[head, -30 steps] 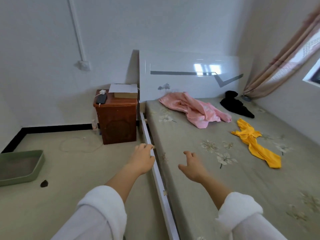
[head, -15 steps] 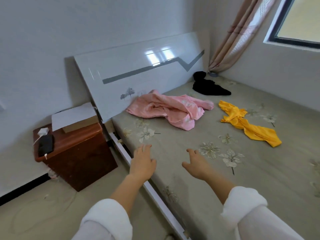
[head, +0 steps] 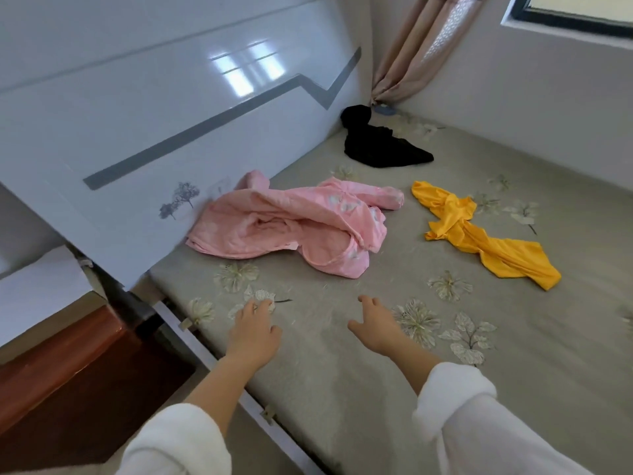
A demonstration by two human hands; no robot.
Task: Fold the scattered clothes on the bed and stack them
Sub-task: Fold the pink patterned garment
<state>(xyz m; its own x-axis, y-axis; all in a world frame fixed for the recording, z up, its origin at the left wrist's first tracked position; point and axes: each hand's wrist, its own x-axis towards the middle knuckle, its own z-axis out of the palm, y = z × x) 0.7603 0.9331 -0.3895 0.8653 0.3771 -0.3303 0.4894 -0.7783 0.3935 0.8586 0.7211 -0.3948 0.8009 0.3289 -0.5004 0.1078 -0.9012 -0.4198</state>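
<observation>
Three crumpled clothes lie on the bed, which has a grey floral sheet. A pink garment is bunched against the headboard. A yellow garment stretches out to its right. A black garment sits in the far corner. My left hand and my right hand reach out over the sheet in front of the pink garment, fingers relaxed, holding nothing. Both are a short way from the pink garment and touch no clothing.
A glossy white headboard stands along the left. A brown bedside cabinet with a white sheet of paper on it is at lower left. A beige curtain and a window are at the back right.
The view has moved closer to the bed and turned right. Both hands have advanced from the bed's edge over the sheet toward the pink garment.
</observation>
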